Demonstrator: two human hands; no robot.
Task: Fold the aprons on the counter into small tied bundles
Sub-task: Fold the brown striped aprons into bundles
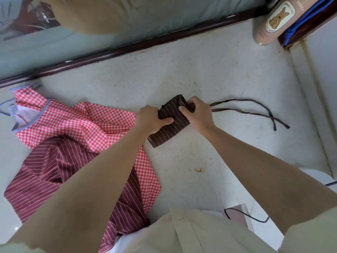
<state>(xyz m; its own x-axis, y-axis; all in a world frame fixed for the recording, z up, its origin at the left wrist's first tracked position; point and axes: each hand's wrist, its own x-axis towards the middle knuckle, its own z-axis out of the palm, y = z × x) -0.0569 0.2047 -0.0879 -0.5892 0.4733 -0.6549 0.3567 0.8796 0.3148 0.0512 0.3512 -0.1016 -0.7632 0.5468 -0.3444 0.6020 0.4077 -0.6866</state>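
Folded apron: a dark brown cloth apron with thin white stripes [169,125], folded into a narrow oblong, lies on the pale speckled stone counter [200,70] near its middle, between the two hands.
Left hand [152,118]: curled over the oblong's left edge, thumb laid flat on top, gripping the cloth.
Right hand [197,111]: closed round the far end of the brown apron, thumb pressed on the upper face.
Ties: two thin dark brown apron strings [246,108] trail right from under the right hand and cross near their loose ends.
Other aprons: a red-and-white gingham apron with blue-striped trim [87,121] lies spread at left, partly over a maroon apron with white stripes [54,170]; both unfolded.
Far right corner: a beige bottle with a dog label [271,22].
Counter mark: a small yellowish stain [199,169] nearer the person.
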